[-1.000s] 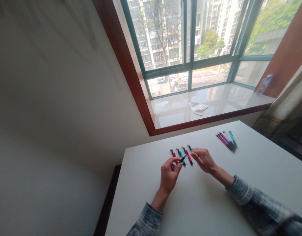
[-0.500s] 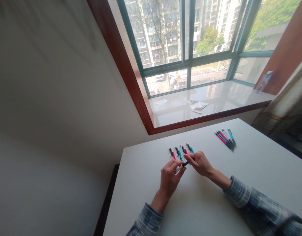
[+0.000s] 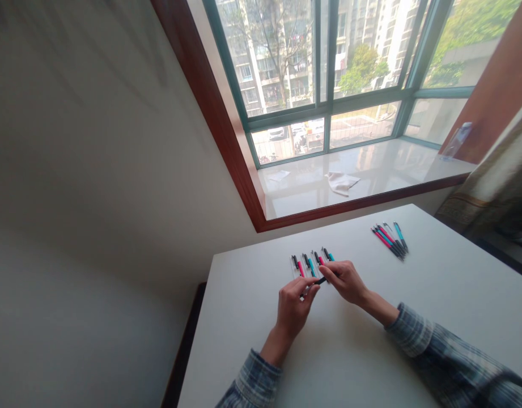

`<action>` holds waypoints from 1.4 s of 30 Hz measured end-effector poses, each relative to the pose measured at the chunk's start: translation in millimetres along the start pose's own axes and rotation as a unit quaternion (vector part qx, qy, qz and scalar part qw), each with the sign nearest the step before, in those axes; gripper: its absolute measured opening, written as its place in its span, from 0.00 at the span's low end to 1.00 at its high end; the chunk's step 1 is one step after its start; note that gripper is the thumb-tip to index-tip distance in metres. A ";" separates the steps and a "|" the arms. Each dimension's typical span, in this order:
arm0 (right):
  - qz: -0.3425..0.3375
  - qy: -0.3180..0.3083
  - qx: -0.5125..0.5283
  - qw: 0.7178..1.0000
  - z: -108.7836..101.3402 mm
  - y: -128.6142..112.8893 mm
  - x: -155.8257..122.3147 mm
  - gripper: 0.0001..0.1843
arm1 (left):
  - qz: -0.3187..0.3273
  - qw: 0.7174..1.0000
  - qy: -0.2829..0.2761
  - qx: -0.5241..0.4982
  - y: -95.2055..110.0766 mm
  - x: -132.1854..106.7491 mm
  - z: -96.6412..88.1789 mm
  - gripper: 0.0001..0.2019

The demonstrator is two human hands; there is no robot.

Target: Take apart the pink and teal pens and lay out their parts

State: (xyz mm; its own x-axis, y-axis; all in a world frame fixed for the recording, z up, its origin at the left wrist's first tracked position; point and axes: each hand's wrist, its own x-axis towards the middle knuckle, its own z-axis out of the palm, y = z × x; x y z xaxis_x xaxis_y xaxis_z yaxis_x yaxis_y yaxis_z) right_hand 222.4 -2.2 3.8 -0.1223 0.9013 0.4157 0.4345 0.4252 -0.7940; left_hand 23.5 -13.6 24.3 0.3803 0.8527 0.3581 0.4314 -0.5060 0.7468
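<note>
My left hand point(image 3: 293, 309) and my right hand point(image 3: 344, 281) meet over a white table point(image 3: 247, 345), both gripping a black pen point(image 3: 322, 280) held at a slant between them. Its far tip is hidden by my left fingers. Just beyond my hands lies a row of several pink and cyan pens point(image 3: 312, 265), apparently on clear plastic sleeves, with their lower ends hidden behind my fingers. A bundle of several pink and blue pens point(image 3: 389, 241) lies farther right on the table, out of reach of my fingers.
A white window sill point(image 3: 329, 195) with a dark wooden edge runs behind the table, holding a crumpled white cloth point(image 3: 341, 183) and a clear plastic item point(image 3: 458, 140). A patterned curtain point(image 3: 490, 187) hangs at the right. A plain wall stands to the left.
My right hand has moved left and down from the row onto the black pen, which my left hand held alone before. The pen now lies at a flatter slant, and the view has tilted slightly.
</note>
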 end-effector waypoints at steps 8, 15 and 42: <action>-0.002 0.007 0.036 0.999 -3.0 -6.2 0.8 0.22 | -0.047 0.998 0.001 -0.050 -0.5 0.8 -0.8 0.15; 0.028 0.005 0.151 0.988 -3.1 -6.3 4.6 0.14 | -0.084 0.993 0.016 -0.081 -3.6 2.6 -1.2 0.19; 0.116 -0.057 -0.145 0.981 -63.9 56.5 4.5 0.11 | -0.160 0.966 0.013 -0.204 -4.3 0.0 -3.1 0.25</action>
State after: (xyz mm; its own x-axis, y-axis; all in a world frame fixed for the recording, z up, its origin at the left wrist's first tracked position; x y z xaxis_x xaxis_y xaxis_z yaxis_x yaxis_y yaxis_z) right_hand 303.5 20.5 -10.9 -0.0822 0.9815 0.1730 0.6966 0.1807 -0.6943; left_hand 19.1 -11.1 22.9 0.2572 0.9628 0.0824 0.1625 -0.1272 0.9785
